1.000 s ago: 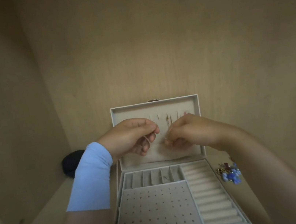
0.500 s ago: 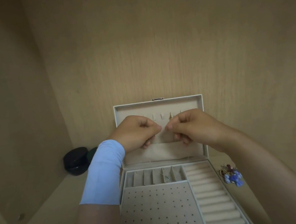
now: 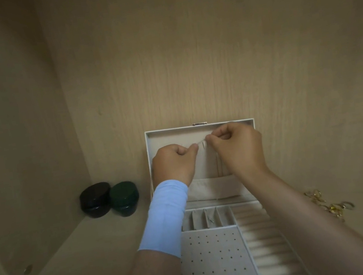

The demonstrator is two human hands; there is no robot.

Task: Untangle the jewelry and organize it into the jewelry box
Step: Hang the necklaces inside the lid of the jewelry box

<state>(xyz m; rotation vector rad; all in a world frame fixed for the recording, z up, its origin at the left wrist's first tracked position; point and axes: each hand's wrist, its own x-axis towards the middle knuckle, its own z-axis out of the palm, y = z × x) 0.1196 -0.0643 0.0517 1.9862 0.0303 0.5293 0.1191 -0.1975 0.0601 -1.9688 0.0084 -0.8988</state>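
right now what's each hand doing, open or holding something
Left hand: closed, pinching one end of a thin chain.
Right hand: closed, pinching the same chain, in front of the box lid.

A snug light-blue sleeve (image 3: 164,217) on the left wrist, a little behind the fingers (image 3: 190,149); right arm (image 3: 305,213) bare.

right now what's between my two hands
Head view: a thin pale strand spans the small gap between the left hand and right hand, before the box lid lining.

Right hand (image 3: 236,150) seemingly pinches fine chain (image 3: 200,142).
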